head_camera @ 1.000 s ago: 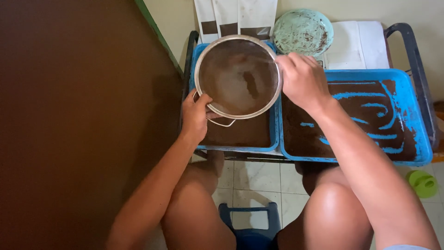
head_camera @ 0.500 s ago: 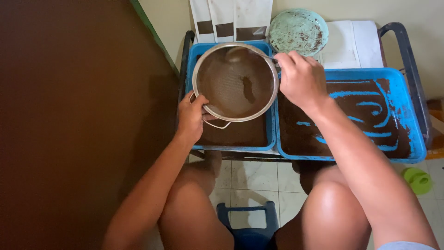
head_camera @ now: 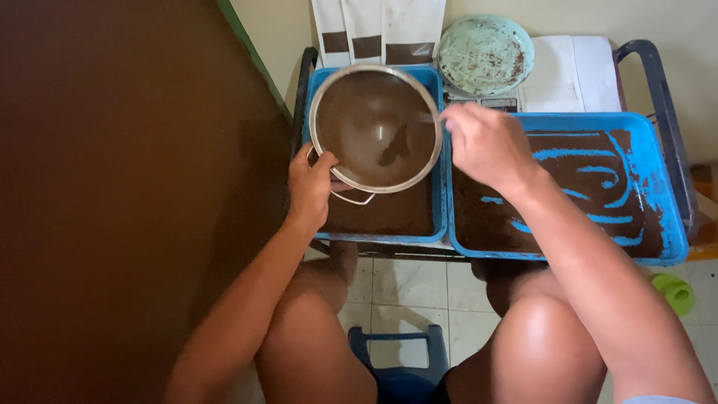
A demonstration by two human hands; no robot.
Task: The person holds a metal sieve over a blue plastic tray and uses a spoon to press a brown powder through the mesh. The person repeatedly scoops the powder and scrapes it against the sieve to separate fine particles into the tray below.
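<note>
left to right: brown wall panel (head_camera: 112, 187) fills the left side. left hand (head_camera: 310, 183) is clamped on the lower-left rim of the round metal sieve (head_camera: 376, 127), near its small wire loop handle. the sieve is held up over the left blue tray (head_camera: 374, 224), which has a bed of dark brown powder. right hand (head_camera: 486, 146) grips the sieve's right rim, fingers closed on it. hands are apart, one on each side of the sieve.

change since a second ago: the sieve sits a little more to the left and its dark clump inside has shifted, both hands holding the same spots, so it reads as shaking, sifting under way.

further right, right blue tray (head_camera: 583, 194) holds powder with bare streaks. behind: white pouches (head_camera: 381, 30), pale green plate (head_camera: 486, 54). below: blue stool (head_camera: 400, 359), green object (head_camera: 675, 292) on the floor.
</note>
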